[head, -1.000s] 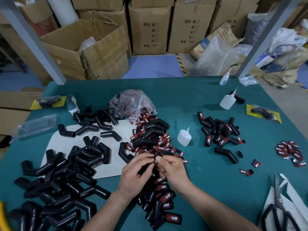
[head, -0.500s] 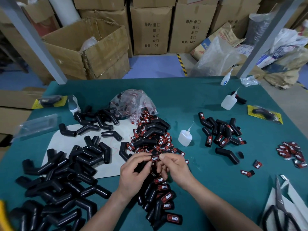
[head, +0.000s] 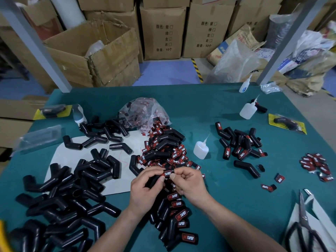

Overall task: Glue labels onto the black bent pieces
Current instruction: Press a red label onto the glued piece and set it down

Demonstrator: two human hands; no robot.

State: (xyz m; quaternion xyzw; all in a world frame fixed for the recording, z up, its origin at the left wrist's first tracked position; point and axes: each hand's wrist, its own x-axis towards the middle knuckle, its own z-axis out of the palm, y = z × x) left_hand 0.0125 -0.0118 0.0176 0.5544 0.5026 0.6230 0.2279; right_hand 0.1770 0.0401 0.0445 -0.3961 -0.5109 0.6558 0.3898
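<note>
One teal table (head: 218,110) carries everything.

Unlabelled stock: a large pile of black bent pieces (head: 60,202) at the left, spreading from the near edge up over a white sheet (head: 72,157) that lies flat on the table.

Centre: a heap of red-and-black labels (head: 169,151), mixed with several bent pieces, runs from a crumpled plastic bag (head: 143,113) down to the hands. Below the hands lies a row of labelled pieces (head: 180,219), "TAPER" facing up.

Right of centre: a smaller cluster of labelled pieces (head: 240,144), well apart from the heap. One plain piece and a few loose labels lie just beside it.

Near right corner: scissors (head: 305,231), lying on white paper.

Left hand (head: 145,190): grip curled round the held bent piece (head: 154,179), thumb at the left end of the label on it.

Right hand (head: 190,184): grip pinching the right end of that label between thumb and forefinger, other fingers curled under.

Both hands are above the near end of the heap, knuckles almost touching.

Glue bottle (head: 200,149): upright between the heap and the right cluster, nozzle tilted right.

Small pile of labels (head: 316,165): far right edge.

Held label (head: 167,173): reads "TAPER", on the upper end of the held bent piece, between the two thumbs.
</note>
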